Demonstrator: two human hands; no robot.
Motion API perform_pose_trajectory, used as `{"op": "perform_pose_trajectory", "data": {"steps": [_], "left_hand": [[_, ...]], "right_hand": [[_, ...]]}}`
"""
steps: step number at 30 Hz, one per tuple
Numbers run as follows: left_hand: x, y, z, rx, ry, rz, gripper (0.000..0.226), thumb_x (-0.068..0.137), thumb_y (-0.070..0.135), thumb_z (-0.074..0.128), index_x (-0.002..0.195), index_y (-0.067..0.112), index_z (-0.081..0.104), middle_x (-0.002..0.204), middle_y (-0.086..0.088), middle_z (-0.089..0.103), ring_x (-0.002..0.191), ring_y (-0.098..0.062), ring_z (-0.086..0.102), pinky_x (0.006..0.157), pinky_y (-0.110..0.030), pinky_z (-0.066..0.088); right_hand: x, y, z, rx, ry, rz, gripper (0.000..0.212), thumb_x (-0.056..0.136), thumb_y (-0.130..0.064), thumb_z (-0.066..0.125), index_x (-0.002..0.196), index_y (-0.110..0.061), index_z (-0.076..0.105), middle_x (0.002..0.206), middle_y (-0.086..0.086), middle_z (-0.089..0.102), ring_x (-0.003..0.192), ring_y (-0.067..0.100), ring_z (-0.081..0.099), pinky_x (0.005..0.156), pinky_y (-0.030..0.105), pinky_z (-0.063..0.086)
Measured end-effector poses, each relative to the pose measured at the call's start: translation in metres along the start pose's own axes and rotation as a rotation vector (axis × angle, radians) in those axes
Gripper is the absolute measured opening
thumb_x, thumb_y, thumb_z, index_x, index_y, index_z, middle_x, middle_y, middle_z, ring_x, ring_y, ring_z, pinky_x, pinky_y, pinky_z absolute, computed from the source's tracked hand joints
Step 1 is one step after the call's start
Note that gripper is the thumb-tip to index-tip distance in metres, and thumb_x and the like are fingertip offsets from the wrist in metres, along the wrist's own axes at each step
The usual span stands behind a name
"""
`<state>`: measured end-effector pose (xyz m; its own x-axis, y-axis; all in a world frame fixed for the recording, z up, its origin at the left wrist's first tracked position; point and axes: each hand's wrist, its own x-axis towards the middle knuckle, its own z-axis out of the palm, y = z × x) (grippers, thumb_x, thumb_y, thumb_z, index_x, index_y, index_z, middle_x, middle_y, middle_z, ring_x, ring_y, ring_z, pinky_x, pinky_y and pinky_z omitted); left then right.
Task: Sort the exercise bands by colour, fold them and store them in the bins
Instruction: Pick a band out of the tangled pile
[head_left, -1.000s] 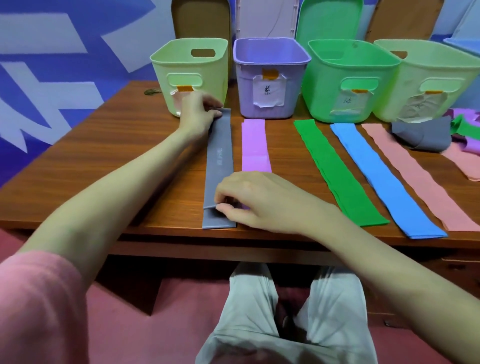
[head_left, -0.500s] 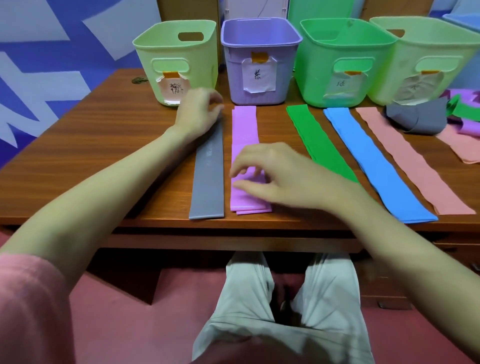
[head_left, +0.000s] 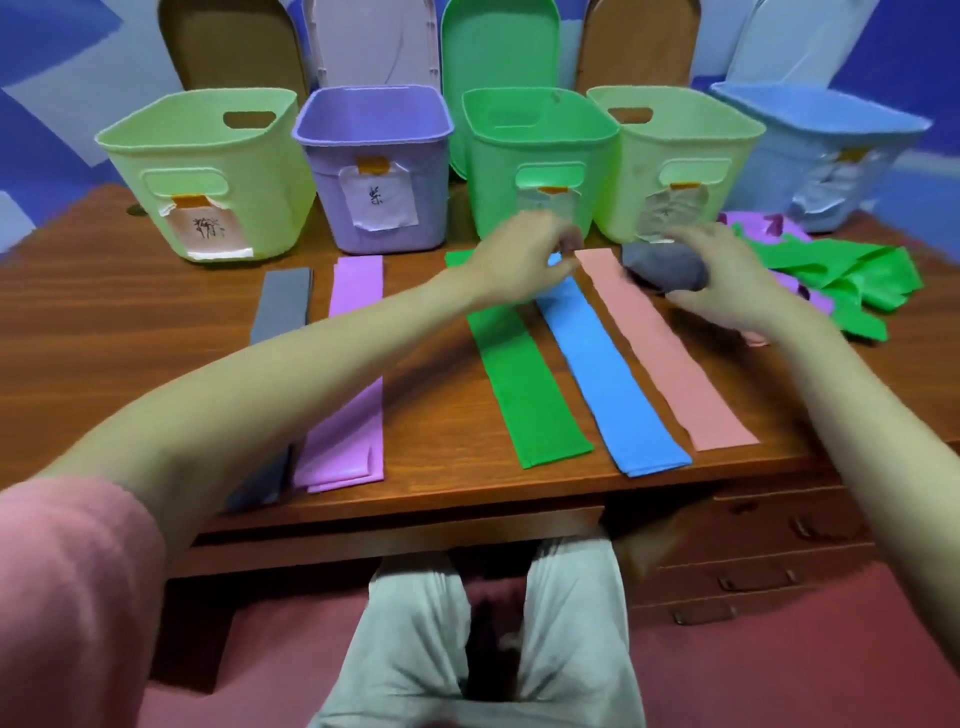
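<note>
Five flat exercise bands lie side by side on the wooden table (head_left: 130, 338): grey (head_left: 283, 306), purple (head_left: 358, 374), green (head_left: 524, 384), blue (head_left: 608, 384) and pink (head_left: 670, 353). A crumpled grey band (head_left: 670, 267) sits at the far end of the pink one. My right hand (head_left: 727, 286) closes around it, fingers over the top and thumb underneath. My left hand (head_left: 524, 265) hovers over the far ends of the green and blue bands, fingers curled and apart, holding nothing. My left forearm hides part of the flat grey and purple bands.
Five labelled bins stand in a row at the back: light green (head_left: 208, 171), purple (head_left: 374, 166), green (head_left: 535, 156), a second light green (head_left: 675, 156) and blue (head_left: 821, 156). A loose heap of green and purple bands (head_left: 852, 280) lies at the right. Lids lean behind the bins.
Both hands have left the flat grey and purple bands and moved right. My right hand now grips the crumpled grey band. The view has swung right, showing the blue bin.
</note>
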<state>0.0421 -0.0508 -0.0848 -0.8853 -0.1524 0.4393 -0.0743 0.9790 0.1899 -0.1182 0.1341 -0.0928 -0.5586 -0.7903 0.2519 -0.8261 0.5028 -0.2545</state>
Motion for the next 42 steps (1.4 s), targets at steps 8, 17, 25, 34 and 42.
{"op": "perform_pose_trajectory", "data": {"steps": [8,17,25,34,42], "left_hand": [[0.049,0.031,0.033,-0.092,-0.132,-0.097,0.046,0.085,0.025,0.064,0.125,0.004,0.055,0.126,-0.013,0.06,0.115,-0.028,0.056,0.092,-0.032,0.042],[0.06,0.053,0.017,-0.495,0.056,-0.118,0.053,0.085,0.029,0.069,0.13,0.009,0.051,0.12,-0.007,0.062,0.099,-0.016,0.061,0.085,-0.025,0.05],[0.035,0.073,-0.012,-0.845,0.053,-0.297,0.016,0.094,0.001,0.047,0.096,0.001,0.062,0.088,-0.01,0.061,0.073,-0.009,0.059,0.073,-0.024,0.052],[0.028,0.084,-0.025,-0.837,0.073,-0.355,0.053,0.077,0.013,0.076,0.121,0.007,0.048,0.111,-0.005,0.063,0.1,-0.016,0.062,0.084,-0.031,0.056],[0.021,0.053,-0.06,-1.027,0.369,-0.373,0.006,0.087,0.003,0.063,0.093,0.002,0.063,0.076,-0.006,0.062,0.065,-0.007,0.062,0.059,-0.023,0.056]], "right_hand": [[0.02,0.022,0.002,0.015,0.24,0.072,0.021,0.086,-0.015,0.056,0.105,-0.014,0.066,0.106,0.016,0.067,0.102,0.036,0.059,0.078,0.04,0.046],[-0.001,0.01,-0.04,0.542,0.708,0.029,0.017,0.087,-0.016,0.059,0.1,-0.011,0.069,0.091,-0.008,0.062,0.085,-0.001,0.053,0.076,0.013,0.041],[-0.01,-0.013,-0.055,0.486,0.801,-0.102,0.017,0.087,-0.021,0.06,0.096,-0.009,0.067,0.093,-0.001,0.064,0.09,0.01,0.057,0.079,0.02,0.043],[0.001,-0.041,-0.071,0.506,0.755,-0.101,0.016,0.081,-0.021,0.063,0.081,-0.005,0.066,0.078,0.0,0.06,0.073,0.007,0.053,0.067,0.015,0.041],[-0.008,-0.061,-0.074,1.118,0.332,0.036,0.014,0.072,-0.022,0.051,0.061,-0.016,0.044,0.07,0.004,0.045,0.068,0.011,0.047,0.066,0.027,0.037]]}}
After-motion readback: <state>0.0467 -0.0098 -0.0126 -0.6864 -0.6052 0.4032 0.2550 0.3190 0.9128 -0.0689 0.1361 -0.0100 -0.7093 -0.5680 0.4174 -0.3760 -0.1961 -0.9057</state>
